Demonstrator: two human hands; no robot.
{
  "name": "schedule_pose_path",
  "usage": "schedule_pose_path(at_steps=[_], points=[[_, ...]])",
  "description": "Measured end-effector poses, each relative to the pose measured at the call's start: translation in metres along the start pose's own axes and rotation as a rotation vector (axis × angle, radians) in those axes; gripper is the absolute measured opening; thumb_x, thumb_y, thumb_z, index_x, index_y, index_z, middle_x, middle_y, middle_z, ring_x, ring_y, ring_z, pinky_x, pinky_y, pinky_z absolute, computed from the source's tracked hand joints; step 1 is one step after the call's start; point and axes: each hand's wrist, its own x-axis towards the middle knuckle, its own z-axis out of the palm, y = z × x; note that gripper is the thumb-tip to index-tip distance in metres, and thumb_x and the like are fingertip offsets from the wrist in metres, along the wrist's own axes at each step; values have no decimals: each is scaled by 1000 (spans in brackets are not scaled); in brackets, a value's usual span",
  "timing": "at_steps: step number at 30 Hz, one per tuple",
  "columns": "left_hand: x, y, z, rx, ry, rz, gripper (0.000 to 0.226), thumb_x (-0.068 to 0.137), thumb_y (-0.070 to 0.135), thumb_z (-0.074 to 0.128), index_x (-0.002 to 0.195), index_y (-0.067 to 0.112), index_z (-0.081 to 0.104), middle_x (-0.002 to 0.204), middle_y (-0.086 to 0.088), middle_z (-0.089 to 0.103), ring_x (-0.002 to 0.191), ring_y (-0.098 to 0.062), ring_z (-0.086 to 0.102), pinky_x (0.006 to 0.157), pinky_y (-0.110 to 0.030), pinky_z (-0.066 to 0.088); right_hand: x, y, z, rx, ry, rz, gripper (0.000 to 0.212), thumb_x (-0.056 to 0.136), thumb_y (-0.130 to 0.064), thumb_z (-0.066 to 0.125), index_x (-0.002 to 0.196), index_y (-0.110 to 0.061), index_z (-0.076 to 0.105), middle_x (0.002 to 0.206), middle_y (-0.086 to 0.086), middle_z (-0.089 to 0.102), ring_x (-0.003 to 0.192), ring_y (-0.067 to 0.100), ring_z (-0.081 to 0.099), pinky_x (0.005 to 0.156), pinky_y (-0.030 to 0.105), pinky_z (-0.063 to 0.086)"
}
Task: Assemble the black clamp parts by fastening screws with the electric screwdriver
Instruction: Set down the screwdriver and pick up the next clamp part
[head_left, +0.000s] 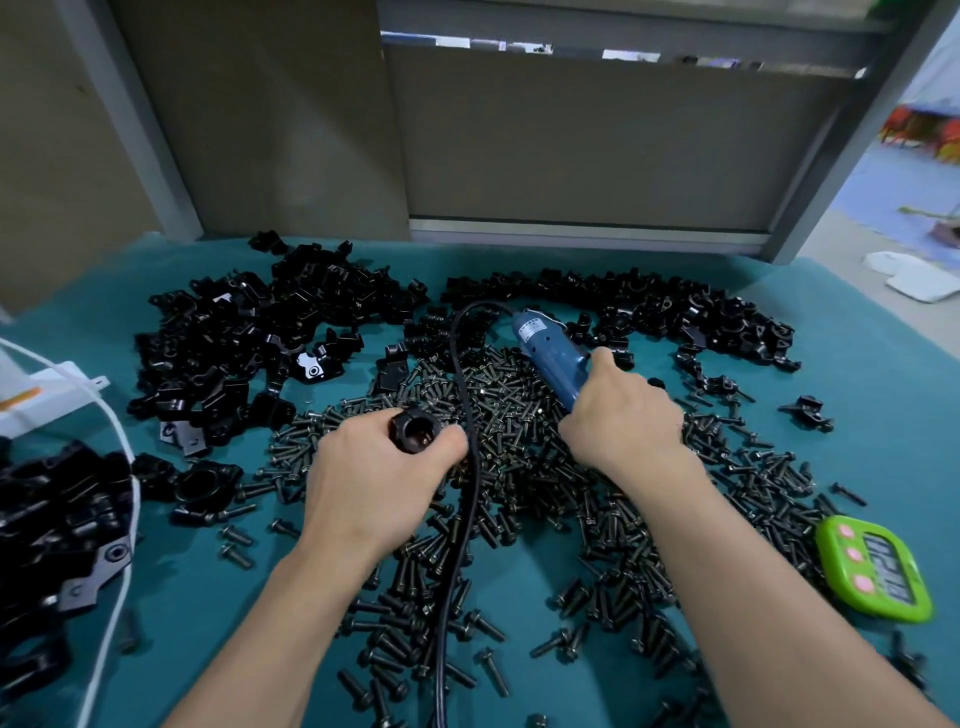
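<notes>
**Item 1: key relation.**
- The black clamp (415, 428) is sitting at the left edge of the screw heap (519, 467), with its open bore facing up.
- The left hand (374, 483) is gripping it, its fingers (451, 440) curling round the rim.
- The electric screwdriver (550, 358) is lying over the heap's far-right part. Its long axis is running from the cable end on the far side down toward the near right.
- The right hand (623, 415) is wrapping its fingers round the lower body of the driver and hiding the bit end.
- The clamp is lying left of that hidden tip, and the black cable (460, 519) is passing between the two.
- Judgement: the driver will need swinging left over the cable and tipping until its axis lines up with a screw hole in the clamp. Whether a screw is already seated cannot be told.

**Item 2: surface.**
- The counter (857, 415), covered in teal cloth, is carrying the heap.
- Loose screws are thinning out toward the near side of the heap.

**Item 3: surroundings.**
- Piles of clamp parts are lying left of the heap (234, 353) and behind it (649, 306).
- A green timer (872, 574) is resting at the heap's near right.
- A white cord (111, 519) is trailing well left of the heap.
- A grey partition (571, 145) is standing behind it.
</notes>
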Motion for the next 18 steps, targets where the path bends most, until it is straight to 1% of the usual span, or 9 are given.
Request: schedule_pose_path(at_steps=[3, 5, 6, 8, 9, 11, 13, 16, 18], points=[[8, -4, -7, -52, -20, -92, 49, 55, 82, 72, 75, 39, 61, 62, 22, 64, 61, -1, 59, 58, -31, 44, 13, 3, -6, 68, 2, 19, 59, 86, -25, 73, 132, -23, 36, 78, 2, 48, 77, 32, 54, 68, 40, 42], [13, -6, -11, -77, -59, -172, 61, 53, 61, 88, 104, 35, 67, 83, 18, 73, 83, -11, 69, 75, -38, 56, 23, 12, -13, 193, -35, 31, 70, 85, -19, 72, 143, -28, 33, 89, 4, 56, 81, 32, 62, 71, 44, 53], [15, -9, -11, -67, -53, -189, 53, 60, 45, 90, 105, 29, 67, 80, 18, 72, 78, -11, 69, 73, -36, 56, 26, 16, -17, 331, -74, 29, 77, 85, -14, 72, 148, -30, 32, 97, 5, 60, 81, 31, 66, 74, 47, 58], [17, -11, -9, -45, 15, -206, 23, 71, 22, 82, 78, 24, 60, 56, 17, 61, 52, -9, 54, 53, -29, 42, 27, 24, -24, 765, -143, 14, 84, 85, 0, 69, 155, -31, 32, 109, 11, 64, 72, 26, 66, 73, 46, 60], [18, -11, -7, -37, 46, -224, 25, 74, 19, 79, 70, 22, 55, 50, 14, 57, 46, -11, 49, 48, -29, 37, 24, 24, -26, 1005, -177, 10, 82, 85, 4, 65, 154, -30, 37, 109, 14, 65, 66, 23, 63, 67, 42, 59], [16, -12, -3, 1, 48, -240, 23, 77, 25, 78, 68, 17, 58, 50, 7, 62, 46, -18, 57, 46, -30, 43, 16, 20, -28, 1461, -298, 3, 66, 85, 7, 56, 145, -19, 49, 94, 14, 67, 62, 21, 63, 61, 34, 56], [14, -9, -2, 50, 20, -238, 24, 79, 32, 78, 71, 14, 65, 51, 2, 67, 48, -17, 65, 48, -29, 50, 10, 16, -30, 1840, -519, -44, 53, 83, 5, 52, 135, -6, 52, 84, 15, 64, 73, 27, 67, 70, 37, 60], [12, -9, 1, 88, 3, -198, 30, 79, 31, 82, 62, 18, 60, 44, 10, 60, 38, -9, 56, 35, -22, 40, 4, 8, -32, 2010, -654, -126, 57, 77, 6, 52, 132, -5, 48, 93, 19, 67, 96, 37, 70, 94, 51, 59], [13, -12, 2, 123, 14, -217, 38, 76, 31, 83, 56, 20, 53, 39, 10, 54, 32, -8, 47, 33, -22, 35, 2, 2, -29, 1993, -609, -128, 51, 81, 10, 50, 129, -6, 47, 97, 22, 69, 101, 40, 70, 95, 54, 58]])
